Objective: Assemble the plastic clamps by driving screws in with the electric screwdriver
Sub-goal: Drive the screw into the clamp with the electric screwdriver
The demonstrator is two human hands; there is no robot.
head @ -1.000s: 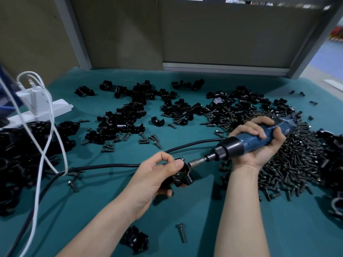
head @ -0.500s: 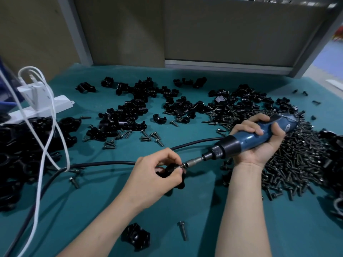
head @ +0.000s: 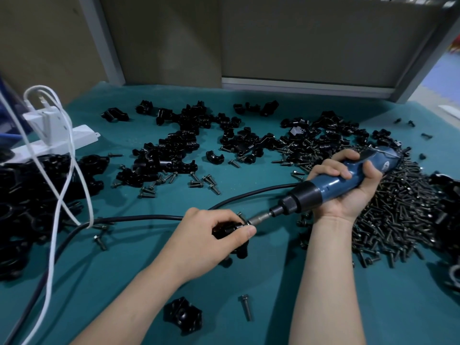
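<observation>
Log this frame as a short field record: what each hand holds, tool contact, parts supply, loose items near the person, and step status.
left hand: left hand grips a black clamp just above the mat
right hand: right hand wrapped around the blue electric screwdriver
tool contact: bit meets a screw at the clamp's side
parts supply: screw pile by the right hand; clamp pieces scattered farther back
loose items: one clamp piece and a single screw on the green mat
step status: bit on the screw; seating cannot be judged
</observation>
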